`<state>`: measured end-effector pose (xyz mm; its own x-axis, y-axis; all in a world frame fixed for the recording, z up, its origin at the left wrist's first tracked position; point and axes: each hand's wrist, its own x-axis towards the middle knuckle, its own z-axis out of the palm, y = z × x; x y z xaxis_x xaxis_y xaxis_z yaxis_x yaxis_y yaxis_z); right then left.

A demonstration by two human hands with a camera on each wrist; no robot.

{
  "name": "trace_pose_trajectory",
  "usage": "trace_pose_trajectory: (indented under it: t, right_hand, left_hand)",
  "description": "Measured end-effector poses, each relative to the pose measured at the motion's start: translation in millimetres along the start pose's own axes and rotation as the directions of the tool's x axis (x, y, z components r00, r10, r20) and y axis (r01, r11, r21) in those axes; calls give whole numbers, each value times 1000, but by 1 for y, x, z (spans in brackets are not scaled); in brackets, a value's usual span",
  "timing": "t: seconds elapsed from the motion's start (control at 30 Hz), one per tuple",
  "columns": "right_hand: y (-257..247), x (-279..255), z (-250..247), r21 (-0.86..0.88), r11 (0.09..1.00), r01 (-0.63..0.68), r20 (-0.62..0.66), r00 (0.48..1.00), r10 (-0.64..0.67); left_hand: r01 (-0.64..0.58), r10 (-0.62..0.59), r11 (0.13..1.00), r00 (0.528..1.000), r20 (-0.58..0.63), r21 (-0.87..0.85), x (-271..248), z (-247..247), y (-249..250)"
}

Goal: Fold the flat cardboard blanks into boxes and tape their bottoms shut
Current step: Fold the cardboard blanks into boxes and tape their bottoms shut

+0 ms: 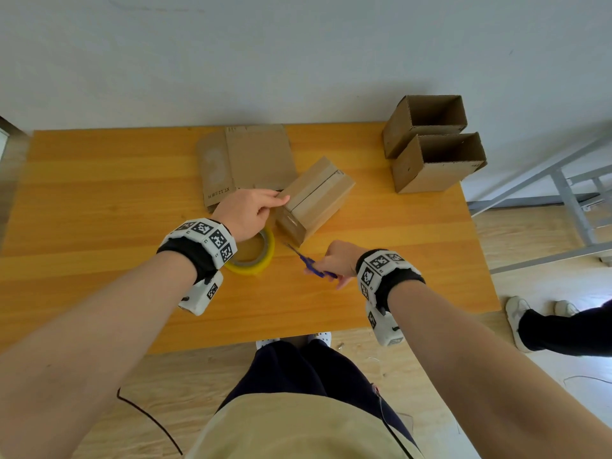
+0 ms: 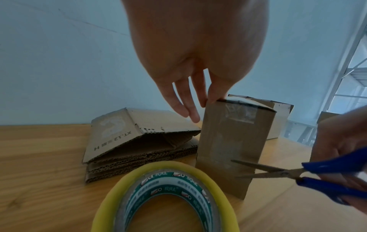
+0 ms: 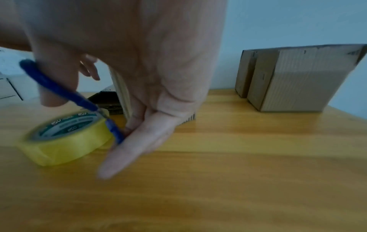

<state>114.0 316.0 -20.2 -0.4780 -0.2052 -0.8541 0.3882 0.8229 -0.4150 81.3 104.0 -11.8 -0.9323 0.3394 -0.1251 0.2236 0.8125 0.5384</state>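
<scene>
While the left hand reached forward, its fingers lay fairly straight and close together, thumb and fingertips touching the near top edge of the upturned box; whether they pinched that edge or merely steadied it, I could not tell. Beyond the hand's knuckles lay the stack of flat blanks, unfolded. Directly under the wrist sat the yellow tape roll, flat on the wooden table. The box stood just past the fingertips, bottom flaps closed and facing up, a strip of clear tape running over the seam and down the side facing the wrist (it looked wrinkled there). Right of the box, the right hand curled through the blue handles of the scissors, blades slightly parted and pointing at the box's lower side, little finger stretched out toward the table. Far beyond that hand stood two finished boxes, open ends toward the head camera.

Judgement: taping of this box seemed nearly done. To finish well, the left fingers ought to press the wrinkled tape end flat against the wall, rubbing outward from the seam, with the scissors set down clear of the roll before another blank is taken.
</scene>
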Motion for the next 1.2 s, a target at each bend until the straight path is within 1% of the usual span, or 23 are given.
trace_pose_trajectory:
  t: [0.1,0.17,0.23,0.3,0.43,0.5,0.53,0.63,0.7,0.8,0.9,1.2]
  right_hand:
    - [12,7,9,-128,991,29,-87,995,-40]
    - [13,6,11,-248,968,31,-166,983,-74]
    - [12,5,10,-329,944,32,-212,971,-107]
    - [14,7,11,-372,928,16,-253,960,-118]
    - [21,12,15,-380,925,9,-323,936,-142]
    - [22,14,16,-404,915,-3,-335,931,-145]
    - [23,15,17,-419,908,-8,-339,929,-148]
    - [25,19,21,-448,894,0,-355,918,-177]
    - [27,23,24,-443,896,31,-372,903,-215]
    - [27,27,28,-457,887,67,-366,894,-257]
    - [30,32,28,-444,892,79,-369,892,-263]
    - [27,41,25,-498,860,113,-300,907,-294]
  left_hand:
    - [-31,30,999,999,-39,-17,0,0,1]
    - [-56,55,998,997,-62,-17,1,1,1]
    - [-80,78,997,994,-80,-23,3,4,2]
    - [-91,89,996,992,-88,-15,4,6,2]
    - [-90,89,996,990,-111,-11,4,11,5]
    - [-59,59,998,994,-97,-4,3,12,10]
    - [-26,26,1000,997,-71,-1,3,13,13]
    - [108,-108,994,994,27,-29,4,17,24]
    - [148,-147,989,989,28,-18,5,23,28]
    - [175,-176,984,984,18,11,9,29,28]
    - [176,-176,984,984,28,13,12,27,25]
    - [185,-166,977,970,176,-103,20,10,17]
